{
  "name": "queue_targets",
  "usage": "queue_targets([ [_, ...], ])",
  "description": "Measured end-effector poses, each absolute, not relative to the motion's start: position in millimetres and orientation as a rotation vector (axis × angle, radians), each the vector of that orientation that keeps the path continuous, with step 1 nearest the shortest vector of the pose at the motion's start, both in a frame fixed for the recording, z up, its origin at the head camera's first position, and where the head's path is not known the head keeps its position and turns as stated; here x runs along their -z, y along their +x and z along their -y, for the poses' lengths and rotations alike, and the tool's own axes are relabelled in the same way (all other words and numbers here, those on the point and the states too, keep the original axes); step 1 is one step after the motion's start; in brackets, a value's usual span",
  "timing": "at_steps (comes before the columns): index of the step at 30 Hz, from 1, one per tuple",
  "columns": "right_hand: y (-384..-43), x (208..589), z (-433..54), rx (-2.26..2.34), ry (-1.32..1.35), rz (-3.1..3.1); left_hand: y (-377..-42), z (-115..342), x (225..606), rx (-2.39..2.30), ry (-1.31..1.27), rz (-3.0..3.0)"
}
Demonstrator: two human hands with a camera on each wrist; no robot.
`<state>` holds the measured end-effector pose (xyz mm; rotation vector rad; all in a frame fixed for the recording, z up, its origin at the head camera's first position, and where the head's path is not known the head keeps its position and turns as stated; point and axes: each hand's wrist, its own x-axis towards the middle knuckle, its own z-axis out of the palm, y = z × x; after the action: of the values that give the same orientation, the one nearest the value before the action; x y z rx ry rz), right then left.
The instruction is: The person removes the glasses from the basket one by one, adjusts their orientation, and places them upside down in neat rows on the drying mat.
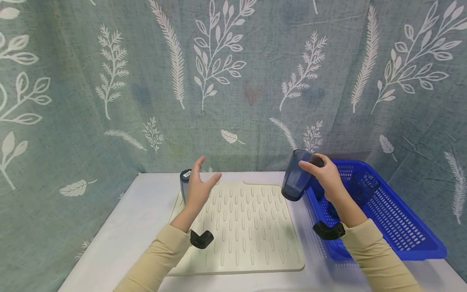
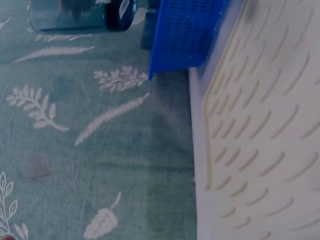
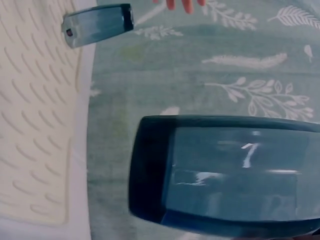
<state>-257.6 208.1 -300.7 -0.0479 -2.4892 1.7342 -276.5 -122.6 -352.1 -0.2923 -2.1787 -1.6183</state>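
Note:
My right hand (image 1: 326, 174) grips a blue tinted drinking glass (image 1: 294, 178) near its rim, off the table. The glass is tilted, its thick dark base lower and toward the left. In the right wrist view this glass (image 3: 235, 175) fills the lower right. Over the left part of the cream draining mat (image 1: 248, 227), my left hand (image 1: 198, 188) is raised with thumb and fingers apart, holding nothing. Just beyond it a second blue glass (image 1: 183, 186) stands upside down at the mat's far left corner, partly hidden by the hand.
At the right, a blue perforated plastic basket (image 1: 397, 219) holds more blue glasses (image 1: 363, 186), partly covered by my right forearm. A white tabletop (image 1: 120, 243) lies under everything. A leaf-patterned green curtain (image 1: 251, 81) hangs behind and along the sides.

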Motion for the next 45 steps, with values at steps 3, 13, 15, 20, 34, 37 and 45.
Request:
queue_targets([
  [3,-260,305,-201,-1.818,-0.044,2.402,-275,117,355,1.632,-0.289,2.179],
  [13,-267,323,-180,-1.969,-0.047,2.285,-273,106,361,1.644,-0.309,2.155],
  [15,-267,326,-177,-1.977,-0.050,2.281,-273,104,362,1.656,-0.306,2.155],
  [20,-267,332,-170,-2.032,-0.021,2.215,-272,102,365,1.676,-0.324,2.168],
  [34,-270,350,-149,-2.178,-0.025,1.983,-273,87,383,1.793,-0.388,2.151],
  [37,-270,354,-143,-2.216,-0.042,1.890,-274,82,388,1.798,-0.392,2.177],
  [45,-267,363,-132,-2.260,0.053,1.760,-276,74,396,1.805,-0.400,2.217],
])
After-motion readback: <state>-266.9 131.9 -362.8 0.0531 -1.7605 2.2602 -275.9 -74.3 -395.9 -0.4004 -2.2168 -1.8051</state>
